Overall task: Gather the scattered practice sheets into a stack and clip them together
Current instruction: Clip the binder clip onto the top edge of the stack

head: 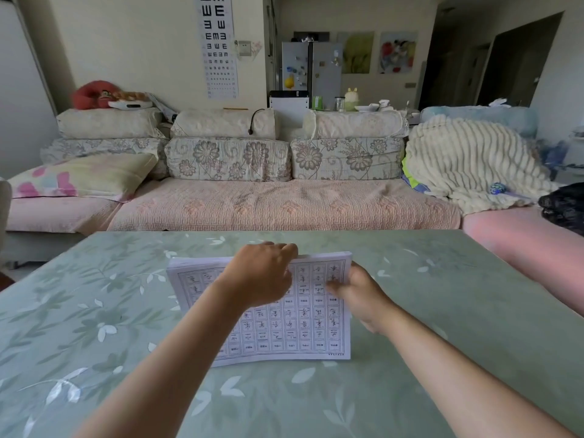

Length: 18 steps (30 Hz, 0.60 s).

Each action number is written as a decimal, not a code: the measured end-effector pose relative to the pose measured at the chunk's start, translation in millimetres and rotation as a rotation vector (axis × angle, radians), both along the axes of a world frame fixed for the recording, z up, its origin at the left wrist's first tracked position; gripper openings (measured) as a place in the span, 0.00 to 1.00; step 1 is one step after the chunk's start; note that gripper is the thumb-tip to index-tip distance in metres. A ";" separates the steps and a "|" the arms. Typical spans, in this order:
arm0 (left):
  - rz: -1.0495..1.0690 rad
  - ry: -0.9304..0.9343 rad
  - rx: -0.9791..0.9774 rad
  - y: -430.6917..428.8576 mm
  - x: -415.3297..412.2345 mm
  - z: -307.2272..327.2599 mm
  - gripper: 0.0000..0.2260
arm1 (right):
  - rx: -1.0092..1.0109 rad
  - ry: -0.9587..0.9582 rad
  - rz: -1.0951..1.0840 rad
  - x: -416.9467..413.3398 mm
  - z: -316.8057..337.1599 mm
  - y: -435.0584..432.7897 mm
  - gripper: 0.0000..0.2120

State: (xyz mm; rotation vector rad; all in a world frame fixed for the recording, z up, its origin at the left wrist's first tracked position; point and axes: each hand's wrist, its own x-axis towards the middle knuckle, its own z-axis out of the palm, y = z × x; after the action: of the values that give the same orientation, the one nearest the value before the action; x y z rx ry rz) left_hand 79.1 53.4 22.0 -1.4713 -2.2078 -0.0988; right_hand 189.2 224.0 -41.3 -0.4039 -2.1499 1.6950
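A stack of white practice sheets [284, 330], printed with a grid of characters, stands tilted on its lower edge on the green table [94, 327]. My left hand [262, 273] lies over the upper middle of the stack, fingers curled over its top edge. My right hand [360, 298] grips the stack's right edge, thumb on the printed face. The sheets look squared together. I can see no clip; whatever my left fingers may hold at the top edge is hidden.
The table has a glossy green leaf-patterned cover. Behind its far edge runs a long sofa [284, 203] with floral cushions, a pillow [85, 178] at left and a cream blanket [471, 159] at right.
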 end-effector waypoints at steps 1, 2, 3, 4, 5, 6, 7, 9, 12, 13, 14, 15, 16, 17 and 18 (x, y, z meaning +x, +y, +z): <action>0.007 0.003 -0.020 -2.3 -0.4 1.8 0.12 | -0.013 -0.005 0.011 -1.5 2.5 -1.8 0.13; 0.018 -0.004 -0.038 -5.7 -1.3 4.6 0.11 | -0.028 -0.008 0.025 -4.1 5.3 -4.6 0.13; 0.039 -0.018 -0.054 -9.8 -3.2 8.3 0.11 | -0.041 -0.015 0.043 -6.4 9.4 -8.4 0.13; 0.063 -0.038 -0.067 -15.3 -6.4 12.6 0.11 | -0.052 -0.029 0.063 -10.0 14.0 -13.5 0.13; 0.091 -0.060 -0.083 -22.5 -9.8 17.1 0.12 | -0.072 -0.050 0.083 -14.7 17.3 -19.5 0.13; 0.118 -0.078 -0.101 -30.3 -13.9 20.7 0.12 | -0.099 -0.071 0.100 -20.5 18.9 -25.8 0.13; 0.144 -0.091 -0.120 -38.9 -18.2 24.1 0.13 | -0.124 -0.093 0.115 -27.2 19.2 -33.7 0.13; 0.206 -0.131 -0.166 -56.7 -28.1 26.8 0.14 | -0.159 -0.145 0.152 -44.6 14.1 -51.1 0.12; 0.350 -0.267 -0.292 -83.7 -46.7 19.1 0.16 | -0.226 -0.246 0.243 -72.1 0.5 -82.2 0.14; 0.401 -0.331 -0.333 -92.8 -54.9 13.5 0.18 | -0.236 -0.279 0.280 -80.1 -4.3 -92.5 0.14; 0.445 -0.394 -0.365 -101.4 -64.0 6.5 0.19 | -0.211 -0.315 0.313 -86.7 -8.2 -102.2 0.12; 0.478 -0.449 -0.389 -109.6 -72.8 -1.2 0.20 | -0.153 -0.347 0.339 -92.2 -12.0 -109.5 0.10; 0.496 -0.489 -0.405 -117.2 -80.9 -9.5 0.20 | -0.057 -0.381 0.351 -98.3 -16.4 -113.6 0.07; 0.505 -0.512 -0.413 -124.1 -87.8 -17.9 0.21 | 0.048 -0.410 0.342 -104.5 -21.9 -113.9 0.07; 0.513 -0.528 -0.419 -130.0 -93.6 -25.6 0.22 | 0.148 -0.424 0.313 -111.8 -28.5 -110.8 0.10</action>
State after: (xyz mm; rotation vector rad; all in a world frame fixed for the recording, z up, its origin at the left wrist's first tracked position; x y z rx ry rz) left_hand -14.5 -76.7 -3.6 -1.0954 -3.1255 0.1772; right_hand 77.4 113.2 -69.8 -0.4338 -2.7516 1.7103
